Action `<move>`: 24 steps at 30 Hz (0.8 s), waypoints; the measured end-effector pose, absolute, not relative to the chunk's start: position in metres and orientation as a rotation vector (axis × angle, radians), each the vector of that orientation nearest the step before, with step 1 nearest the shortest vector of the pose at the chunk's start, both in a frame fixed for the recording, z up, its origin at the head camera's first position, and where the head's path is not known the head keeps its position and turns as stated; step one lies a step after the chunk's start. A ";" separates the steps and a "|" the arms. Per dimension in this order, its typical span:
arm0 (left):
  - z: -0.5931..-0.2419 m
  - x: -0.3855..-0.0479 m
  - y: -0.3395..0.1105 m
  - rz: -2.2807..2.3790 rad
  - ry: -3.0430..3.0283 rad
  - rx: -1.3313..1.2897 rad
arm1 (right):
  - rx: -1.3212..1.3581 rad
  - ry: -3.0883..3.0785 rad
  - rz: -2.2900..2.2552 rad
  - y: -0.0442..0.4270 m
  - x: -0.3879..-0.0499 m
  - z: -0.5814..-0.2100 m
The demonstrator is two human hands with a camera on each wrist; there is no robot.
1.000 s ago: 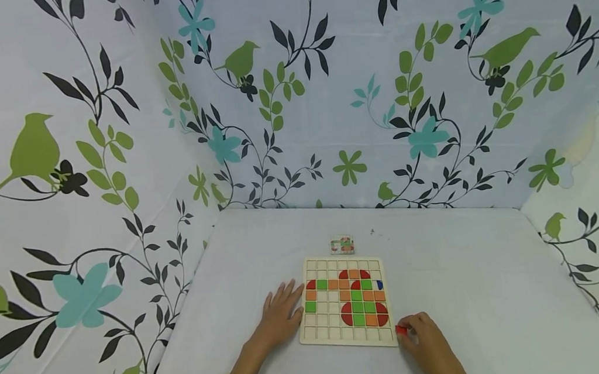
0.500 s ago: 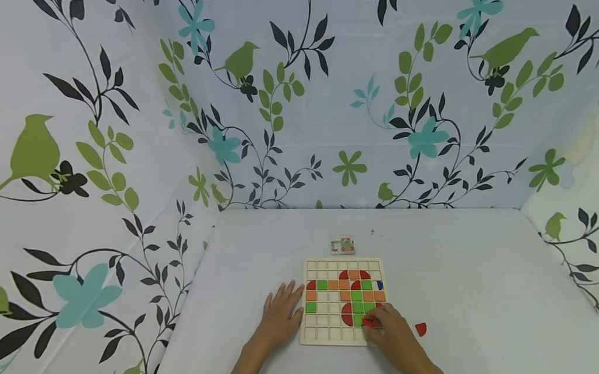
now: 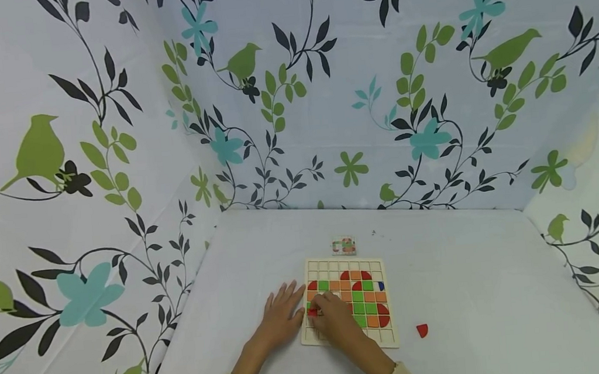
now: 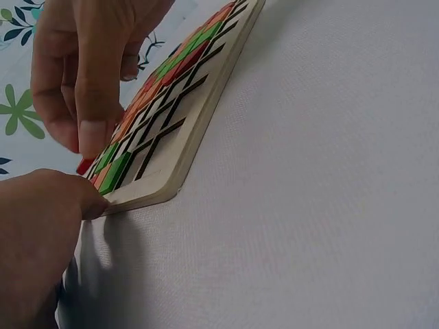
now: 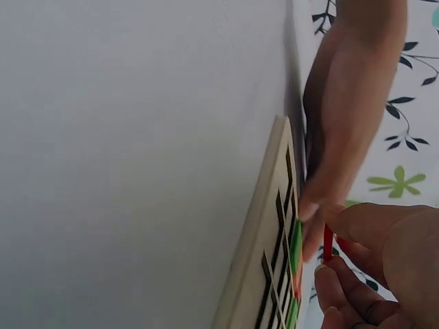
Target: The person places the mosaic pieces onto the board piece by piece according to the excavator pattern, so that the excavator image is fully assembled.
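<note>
A wooden grid board (image 3: 388, 340) lies on the white table, partly filled with red, green and orange tiles and one blue piece. My right hand (image 3: 338, 322) is over the board's left side and pinches a small red tile (image 5: 328, 243) between thumb and fingers. In the left wrist view this red tile (image 4: 84, 166) sits just above the left columns, near a green tile (image 4: 115, 171); whether it touches the board I cannot tell. My left hand (image 3: 285, 312) rests with fingers spread, its fingertips at the board's left edge. The right hand covers several cells.
A loose red quarter-circle piece (image 3: 422, 330) lies on the table right of the board. Behind the board is a small patterned card (image 3: 343, 246). Printed cloth (image 3: 351, 168) hangs at the back and sides.
From beside the board's right edge, my right hand has crossed leftward over the board with the red tile. The loose red piece came into view on the right. The left hand stays put.
</note>
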State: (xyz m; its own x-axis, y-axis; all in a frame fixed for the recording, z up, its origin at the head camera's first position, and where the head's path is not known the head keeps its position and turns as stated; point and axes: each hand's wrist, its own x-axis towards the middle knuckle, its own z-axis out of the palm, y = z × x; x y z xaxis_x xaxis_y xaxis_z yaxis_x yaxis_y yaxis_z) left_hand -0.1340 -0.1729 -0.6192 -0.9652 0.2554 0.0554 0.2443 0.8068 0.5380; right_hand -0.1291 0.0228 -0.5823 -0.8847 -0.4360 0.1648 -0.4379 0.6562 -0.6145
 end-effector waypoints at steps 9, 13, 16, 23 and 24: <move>-0.618 -0.133 -0.175 0.867 2.963 0.445 | 0.773 -2.870 0.959 0.011 -0.130 -0.596; -0.620 -0.133 -0.176 0.863 2.977 0.430 | 0.796 -2.845 0.888 0.011 -0.129 -0.598; -0.621 -0.133 -0.176 0.863 2.972 0.419 | 0.803 -2.843 0.829 0.010 -0.129 -0.599; -0.625 -0.134 -0.175 0.863 2.958 0.394 | 0.801 -2.869 0.749 0.012 -0.125 -0.596; -0.626 -0.135 -0.175 0.867 2.962 0.399 | 0.804 -2.870 0.742 0.012 -0.124 -0.596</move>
State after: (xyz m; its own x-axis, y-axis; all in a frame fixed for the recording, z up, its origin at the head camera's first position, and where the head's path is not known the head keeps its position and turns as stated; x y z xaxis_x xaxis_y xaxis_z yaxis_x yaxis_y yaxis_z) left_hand -0.1346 -0.1754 -0.6256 -0.9668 0.2520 0.0430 0.2354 0.8118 0.5343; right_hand -0.1243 0.0118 -0.5957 -0.8609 -0.4715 0.1914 -0.5052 0.7468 -0.4325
